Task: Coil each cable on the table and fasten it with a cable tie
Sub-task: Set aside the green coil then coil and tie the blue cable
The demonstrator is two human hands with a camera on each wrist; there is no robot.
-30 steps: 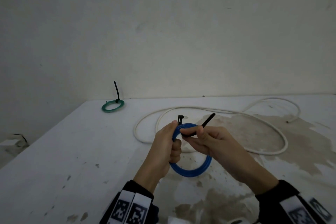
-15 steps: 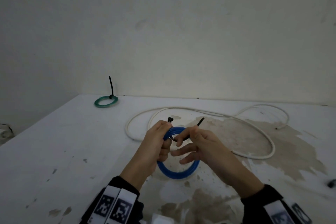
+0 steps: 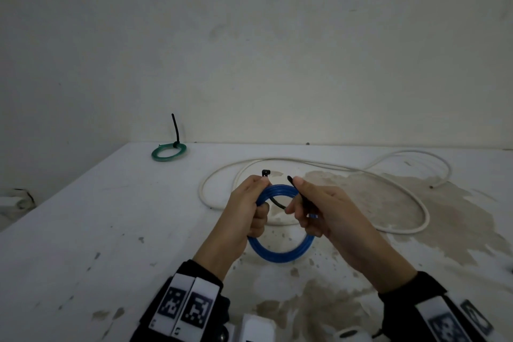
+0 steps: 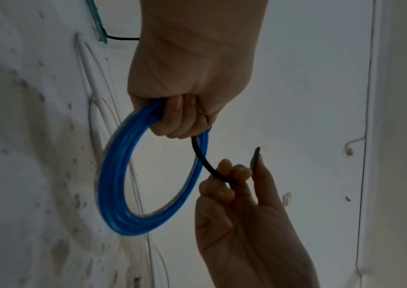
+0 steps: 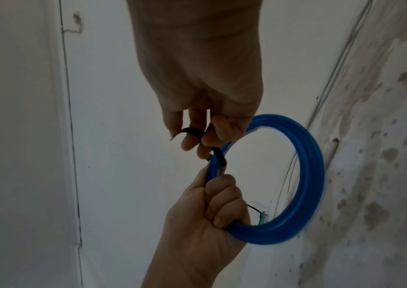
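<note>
My left hand (image 3: 251, 204) grips the upper left of a coiled blue cable (image 3: 280, 254), held upright above the white table (image 3: 111, 230). A black cable tie (image 3: 277, 201) runs under the coil beside those fingers, and its head (image 3: 266, 173) sticks up above my left thumb. My right hand (image 3: 301, 204) pinches the tie's tail, whose tip (image 3: 289, 177) pokes up past the thumb. The left wrist view shows the blue coil (image 4: 121, 194) and the tie (image 4: 202, 157) bent between both hands. In the right wrist view the tie (image 5: 218, 154) leaves the coil (image 5: 308, 175) toward my right fingers.
A long white cable (image 3: 361, 172) lies loose across the far half of the table. A green coil (image 3: 168, 152) fastened with a black tie sits at the far left corner by the wall. Brown stains (image 3: 416, 216) mark the table on the right.
My right hand has closed its fingers and bent the tie's tail upward toward the head. The blue coil has stayed in my left hand's grip.
</note>
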